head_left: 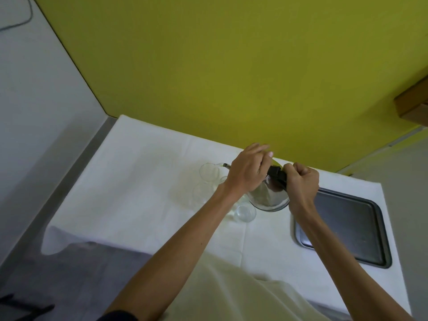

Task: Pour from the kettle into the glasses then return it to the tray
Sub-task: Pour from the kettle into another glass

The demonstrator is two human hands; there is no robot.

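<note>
Kettle, tipped toward far glass at nine o'clock: my right hand clenched on its black handle, my left hand pressing its top, tray at four o'clock.

Steel kettle tilted, spout over far glass, clear glasses clustered beside, dark tray right

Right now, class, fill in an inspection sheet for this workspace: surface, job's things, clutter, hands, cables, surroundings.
Surface: table under a white cloth.
Job's things: kettle tilted, spout at the far glass; near glass upright; tray bare at the right.
Clutter: nothing seen.
Hands: left hand on the kettle's top; right hand shut on its black handle.
Cables: one dark cable, top left wall.
Surroundings: yellow-green wall; wooden shelf.
</note>
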